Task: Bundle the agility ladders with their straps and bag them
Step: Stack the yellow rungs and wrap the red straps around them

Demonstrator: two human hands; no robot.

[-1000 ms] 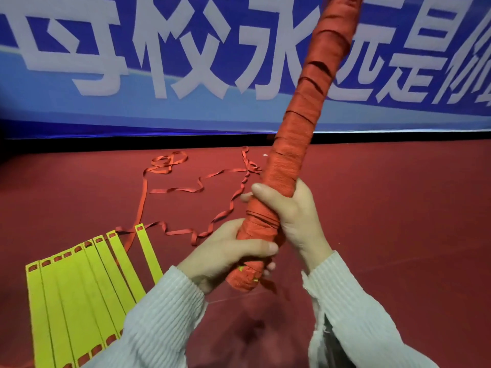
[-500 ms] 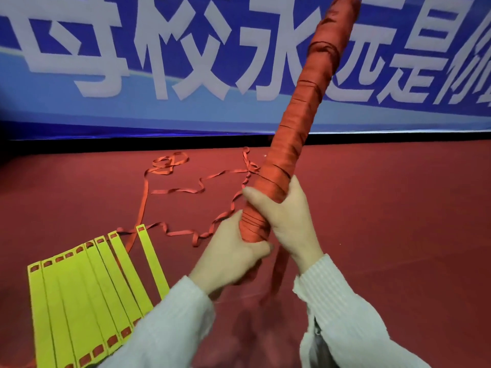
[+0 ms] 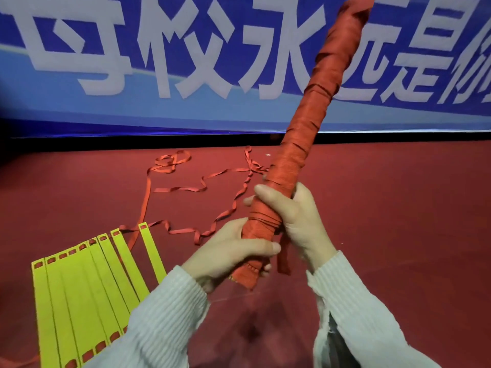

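Note:
A long ladder bundle (image 3: 316, 102), wound all over in orange strap, slants up to the right in front of me. My left hand (image 3: 233, 251) grips its lower end from the left. My right hand (image 3: 297, 219) grips it just above, fingers curled round the wrap. A short loose strap end (image 3: 283, 258) hangs below my right hand. On the floor at the lower left lies a second ladder, its yellow rungs (image 3: 87, 282) laid side by side. Its loose orange strap (image 3: 202, 181) trails in loops across the floor behind.
The floor (image 3: 398, 221) is dark red carpet. A blue banner with large white characters (image 3: 159, 62) fills the wall behind, with a dark strip along its base.
The bundle's lower end has shifted in my hands. My left hand has slid down round it again and a loose strap end now hangs below my right hand.

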